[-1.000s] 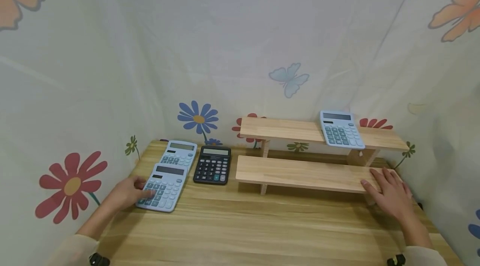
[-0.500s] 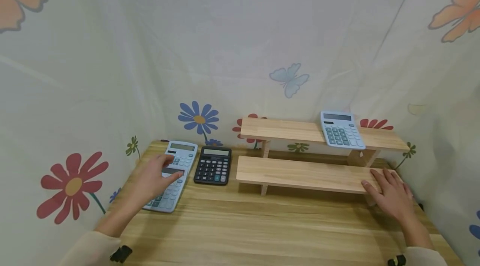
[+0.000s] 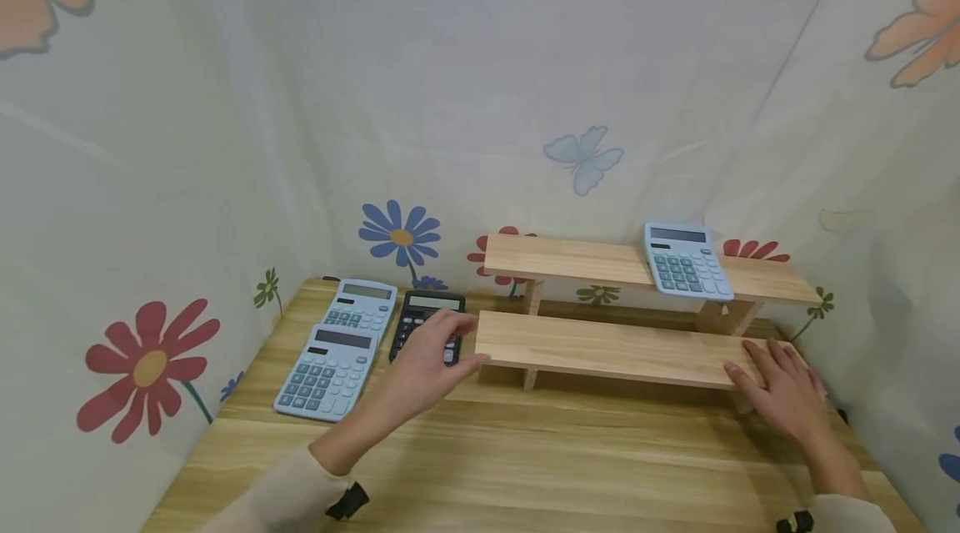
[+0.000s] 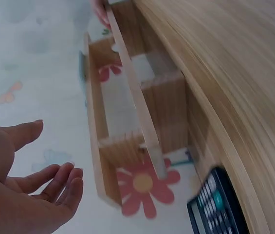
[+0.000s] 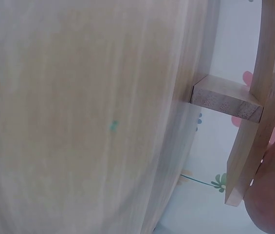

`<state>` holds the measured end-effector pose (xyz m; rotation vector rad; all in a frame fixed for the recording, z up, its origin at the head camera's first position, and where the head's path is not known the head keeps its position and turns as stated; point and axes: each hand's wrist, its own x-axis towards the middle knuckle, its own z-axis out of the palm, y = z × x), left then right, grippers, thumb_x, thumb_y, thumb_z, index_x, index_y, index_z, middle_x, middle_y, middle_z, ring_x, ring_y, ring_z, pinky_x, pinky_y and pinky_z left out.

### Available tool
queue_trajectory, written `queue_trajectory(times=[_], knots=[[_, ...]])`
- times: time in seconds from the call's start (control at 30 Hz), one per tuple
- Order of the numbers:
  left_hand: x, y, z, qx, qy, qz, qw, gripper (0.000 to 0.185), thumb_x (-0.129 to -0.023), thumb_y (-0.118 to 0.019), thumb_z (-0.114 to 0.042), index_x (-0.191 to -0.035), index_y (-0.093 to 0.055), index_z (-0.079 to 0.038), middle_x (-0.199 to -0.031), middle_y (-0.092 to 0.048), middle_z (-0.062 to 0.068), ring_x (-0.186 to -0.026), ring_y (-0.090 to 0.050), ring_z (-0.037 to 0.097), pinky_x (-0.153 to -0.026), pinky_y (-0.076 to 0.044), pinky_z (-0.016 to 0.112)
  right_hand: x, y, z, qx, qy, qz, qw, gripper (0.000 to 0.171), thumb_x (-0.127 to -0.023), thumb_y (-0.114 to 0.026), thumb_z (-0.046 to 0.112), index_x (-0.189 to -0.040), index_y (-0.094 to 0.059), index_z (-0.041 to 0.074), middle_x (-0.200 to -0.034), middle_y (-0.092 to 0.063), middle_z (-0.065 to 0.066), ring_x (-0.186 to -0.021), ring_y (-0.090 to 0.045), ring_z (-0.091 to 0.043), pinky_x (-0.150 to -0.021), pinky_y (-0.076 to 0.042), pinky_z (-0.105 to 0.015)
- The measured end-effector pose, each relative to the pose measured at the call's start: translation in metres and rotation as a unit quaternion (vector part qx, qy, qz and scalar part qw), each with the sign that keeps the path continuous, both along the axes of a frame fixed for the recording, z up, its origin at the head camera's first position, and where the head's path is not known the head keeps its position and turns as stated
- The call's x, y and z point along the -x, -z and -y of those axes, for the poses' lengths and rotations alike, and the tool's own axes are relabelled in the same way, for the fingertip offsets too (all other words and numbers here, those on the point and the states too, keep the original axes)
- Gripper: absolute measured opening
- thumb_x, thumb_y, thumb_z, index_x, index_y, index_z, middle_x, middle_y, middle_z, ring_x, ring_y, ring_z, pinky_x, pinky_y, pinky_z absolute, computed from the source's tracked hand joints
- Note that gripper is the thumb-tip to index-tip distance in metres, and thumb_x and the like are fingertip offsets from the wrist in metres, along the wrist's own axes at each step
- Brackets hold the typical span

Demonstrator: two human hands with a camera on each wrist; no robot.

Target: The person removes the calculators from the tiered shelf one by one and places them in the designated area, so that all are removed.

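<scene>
Where the flowered cloth backdrop (image 3: 225,141) closes in on three sides, we see the wooden tabletop (image 3: 525,466) carrying everything, so the working space is shallow and all of it lies within arm's reach. On the right half stands the two-tier wooden shelf (image 3: 600,347), its lower board low and near, its upper board set farther back and higher – a stepped layout that keeps whatever lies on each level visible from above. One light blue calculator (image 3: 686,260) lies on the upper board toward its right end, keys up.

To the left of the shelf three more calculators lie flat on the tabletop, keys up and close together: the near blue calculator (image 3: 326,372), the far blue calculator (image 3: 360,306) just behind it, and the black calculator (image 3: 429,324) right of them, just beside the left end of the shelf's lower board.

Our right hand (image 3: 783,391) rests flat on the right end of the lower board, fingers straight and spread, holding nothing – it looks, in our judgement, like a steadying press on the shelf. Our left hand (image 3: 431,366) hovers over the near part of the black calculator, covering its lower keys in the head view; its fingers are loosely extended and apart, gripping nothing, and the left wrist view shows the palm empty with the black calculator's keys (image 4: 215,209) below and to the right. Whether the fingertips touch the calculator we cannot tell.
</scene>
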<state>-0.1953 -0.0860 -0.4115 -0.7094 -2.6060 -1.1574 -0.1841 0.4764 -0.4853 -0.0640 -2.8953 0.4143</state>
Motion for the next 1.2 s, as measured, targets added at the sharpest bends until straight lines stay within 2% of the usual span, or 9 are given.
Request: queue_trajectory(times=[0.23,0.43,0.57,0.73,0.9,1.07,1.2], knots=[[0.016,0.006,-0.052,-0.06,0.065,0.016,0.9959,0.053,-0.099,-0.078,-0.035,-0.142,-0.062,-0.008,-0.132,-0.066,0.009,-0.121,-0.063,0.021,-0.106,-0.056,0.039,0.002,0.0,0.002,-0.004,0.001,-0.004,1.0,0.078,-0.108,-0.045,0.058,-0.155,-0.039,-0.003,-0.159,-0.026,-0.044,-0.149,-0.013,-0.064,-0.107,-0.013,-0.088],[0.023,-0.001,-0.1,-0.092,0.124,0.019,0.9879,0.052,-0.101,-0.074,-0.039,-0.142,-0.062,-0.009,-0.135,-0.065,0.006,-0.124,-0.063,0.018,-0.106,-0.055,0.032,0.005,-0.001,0.002,-0.006,0.003,0.0,1.0,0.079,-0.108,-0.044,0.06,-0.156,-0.039,-0.003,-0.159,-0.025,-0.043,-0.148,-0.013,-0.065,-0.108,-0.013,-0.088],[0.024,-0.004,-0.129,-0.093,0.145,0.022,0.9848,0.054,-0.101,-0.073,-0.044,-0.143,-0.062,-0.012,-0.137,-0.064,0.001,-0.126,-0.061,0.013,-0.106,-0.052,0.025,0.003,0.001,0.0,-0.008,0.003,0.003,1.0,0.079,-0.108,-0.045,0.06,-0.156,-0.04,-0.003,-0.159,-0.026,-0.044,-0.147,-0.015,-0.066,-0.108,-0.013,-0.088],[0.028,-0.009,-0.157,-0.101,0.164,0.032,0.9808,0.059,-0.1,-0.073,-0.049,-0.144,-0.061,-0.011,-0.139,-0.064,0.0,-0.128,-0.06,0.009,-0.107,-0.051,0.021,0.002,0.002,-0.002,-0.006,0.002,0.001,1.0,0.078,-0.108,-0.045,0.059,-0.156,-0.04,-0.003,-0.159,-0.026,-0.043,-0.148,-0.014,-0.065,-0.107,-0.013,-0.088],[0.037,-0.016,-0.178,-0.134,0.177,0.072,0.9724,0.063,-0.098,-0.074,-0.051,-0.146,-0.06,-0.013,-0.141,-0.065,-0.001,-0.129,-0.061,0.007,-0.108,-0.05,0.021,0.001,0.003,-0.003,-0.006,0.003,-0.003,1.0,0.077,-0.109,-0.045,0.058,-0.156,-0.038,-0.002,-0.16,-0.024,-0.043,-0.149,-0.012,-0.065,-0.107,-0.013,-0.088],[0.043,-0.022,-0.192,-0.158,0.165,0.122,0.966,0.064,-0.097,-0.074,-0.056,-0.147,-0.061,-0.018,-0.141,-0.066,-0.005,-0.127,-0.063,0.009,-0.104,-0.053,0.023,0.001,0.002,-0.002,-0.008,0.003,-0.006,1.0,0.077,-0.108,-0.045,0.058,-0.156,-0.039,-0.002,-0.16,-0.025,-0.043,-0.149,-0.012,-0.065,-0.107,-0.013,-0.088],[0.048,-0.021,-0.199,-0.167,0.154,0.137,0.9642,0.062,-0.097,-0.073,-0.057,-0.145,-0.062,-0.018,-0.137,-0.067,-0.006,-0.124,-0.064,0.01,-0.102,-0.053,0.021,0.001,0.003,-0.001,-0.005,0.002,-0.01,1.0,0.077,-0.108,-0.046,0.058,-0.156,-0.039,-0.002,-0.159,-0.026,-0.043,-0.148,-0.013,-0.065,-0.107,-0.014,-0.088]])
